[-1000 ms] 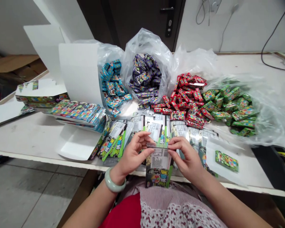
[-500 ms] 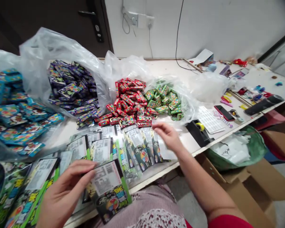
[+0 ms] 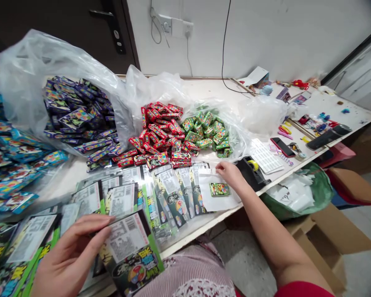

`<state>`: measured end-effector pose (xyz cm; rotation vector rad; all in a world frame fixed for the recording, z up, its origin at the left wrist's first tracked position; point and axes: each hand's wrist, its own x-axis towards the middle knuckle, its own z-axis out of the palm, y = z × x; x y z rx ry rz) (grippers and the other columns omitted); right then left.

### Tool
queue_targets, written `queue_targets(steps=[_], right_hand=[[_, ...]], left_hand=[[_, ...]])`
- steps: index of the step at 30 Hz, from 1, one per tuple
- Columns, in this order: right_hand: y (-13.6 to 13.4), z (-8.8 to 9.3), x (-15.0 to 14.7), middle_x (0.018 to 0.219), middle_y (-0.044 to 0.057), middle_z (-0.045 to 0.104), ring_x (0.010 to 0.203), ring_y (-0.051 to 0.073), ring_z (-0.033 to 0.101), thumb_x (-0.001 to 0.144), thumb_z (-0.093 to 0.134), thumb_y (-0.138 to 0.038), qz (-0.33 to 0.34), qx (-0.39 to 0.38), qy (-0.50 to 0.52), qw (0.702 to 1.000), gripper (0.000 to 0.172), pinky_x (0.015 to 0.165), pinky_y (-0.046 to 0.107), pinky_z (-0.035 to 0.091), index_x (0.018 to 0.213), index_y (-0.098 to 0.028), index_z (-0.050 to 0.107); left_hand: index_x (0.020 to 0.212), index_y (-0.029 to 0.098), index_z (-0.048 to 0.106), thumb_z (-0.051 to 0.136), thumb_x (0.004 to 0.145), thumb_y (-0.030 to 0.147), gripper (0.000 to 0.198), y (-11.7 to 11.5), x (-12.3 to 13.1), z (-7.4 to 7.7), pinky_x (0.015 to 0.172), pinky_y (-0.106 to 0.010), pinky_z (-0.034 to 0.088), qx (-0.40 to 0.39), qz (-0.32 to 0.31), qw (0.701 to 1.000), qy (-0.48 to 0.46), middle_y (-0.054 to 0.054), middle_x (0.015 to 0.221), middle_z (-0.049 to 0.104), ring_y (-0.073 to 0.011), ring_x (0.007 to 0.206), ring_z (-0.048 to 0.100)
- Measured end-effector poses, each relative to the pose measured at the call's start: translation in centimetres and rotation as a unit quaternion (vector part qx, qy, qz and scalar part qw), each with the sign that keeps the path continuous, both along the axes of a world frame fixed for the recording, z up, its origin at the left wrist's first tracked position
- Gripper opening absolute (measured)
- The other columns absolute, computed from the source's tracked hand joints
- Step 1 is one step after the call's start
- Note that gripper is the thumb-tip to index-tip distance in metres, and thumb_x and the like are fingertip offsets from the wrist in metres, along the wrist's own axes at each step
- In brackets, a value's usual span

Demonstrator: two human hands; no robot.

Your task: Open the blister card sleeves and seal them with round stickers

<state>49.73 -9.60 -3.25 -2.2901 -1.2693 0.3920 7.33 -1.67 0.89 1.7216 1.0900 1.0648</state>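
My left hand (image 3: pixel 69 255) is at the lower left, fingers laid over a green and black packet (image 3: pixel 128 247) with a white barcode label, holding it above the table edge. My right hand (image 3: pixel 231 174) reaches out to the right over a white sheet (image 3: pixel 218 200). Its fingers are curled together at the sheet's top edge, and I cannot make out what they pinch. A small green box (image 3: pixel 220 189) lies on that sheet just below the hand. A black tape dispenser (image 3: pixel 252 169) stands right beside the hand.
A row of similar packets (image 3: pixel 160 189) lies along the table front. Behind are piles of small blue (image 3: pixel 12 156), purple (image 3: pixel 77 115), red (image 3: pixel 160 132) and green boxes (image 3: pixel 210 128) in clear bags. A phone (image 3: pixel 282 146), a green waste bag (image 3: pixel 299 192) and a cardboard box (image 3: pixel 327 235) are to the right.
A second ago both hands held the packet. My right hand let go and moved right to the white sheet, uncovering the small green box. The view swung right.
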Motion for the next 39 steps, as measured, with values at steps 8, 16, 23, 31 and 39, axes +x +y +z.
queue_targets(steps=[8,16,23,31,39], right_hand=[[-1.0,-1.0,0.0,0.075,0.003,0.06,0.074,0.019,0.061,0.082,0.051,-0.041,-0.04,0.108,0.081,0.99,0.021,0.066,0.034,0.053,0.075,-0.021,0.054],[-0.6,5.1,-5.6,0.076,0.001,0.057,0.072,0.017,0.055,0.082,0.057,-0.044,0.01,0.176,0.137,0.975,0.024,0.065,0.03,0.047,0.08,-0.021,0.055],[4.6,12.3,-18.5,0.077,0.0,0.06,0.073,0.013,0.054,0.087,0.056,-0.022,0.41,0.089,0.27,0.866,0.008,0.067,0.026,0.043,0.08,-0.019,0.057],[7.6,11.0,-21.9,0.075,0.001,0.063,0.071,0.015,0.057,0.085,0.058,-0.021,0.456,-0.014,0.193,0.869,0.008,0.066,0.029,0.042,0.077,-0.019,0.057],[7.1,10.6,-22.3,0.073,0.0,0.061,0.068,0.015,0.055,0.084,0.057,-0.021,0.429,-0.013,0.162,0.889,0.009,0.063,0.028,0.04,0.076,-0.02,0.056]], left_hand=[[0.089,0.023,0.063,0.063,0.082,0.02,0.008,0.6,-0.1,-0.4,0.076,-0.027,0.054,0.064,-0.069,0.996,0.008,-0.001,0.094,0.064,-0.0168,0.091,0.061],[0.089,0.022,0.061,0.062,0.084,0.015,0.008,0.2,1.2,0.4,0.077,-0.025,0.051,0.066,-0.098,0.993,-0.03,-0.002,0.092,0.061,-0.0155,0.09,0.06],[0.084,0.019,0.056,0.057,0.087,0.016,0.005,-0.4,2.1,1.3,0.074,-0.028,0.045,0.043,-0.118,0.991,-0.046,-0.002,0.085,0.055,-0.0145,0.084,0.056],[0.084,0.018,0.054,0.05,0.09,0.02,0.008,-0.5,1.5,1.2,0.077,-0.032,0.043,0.0,-0.123,0.99,-0.062,-0.003,0.085,0.055,-0.016,0.083,0.053],[0.086,0.019,0.055,0.064,0.084,0.029,0.013,-0.5,2.1,0.3,0.073,-0.031,0.043,-0.01,-0.093,0.992,-0.084,-0.002,0.085,0.055,-0.0155,0.081,0.054]])
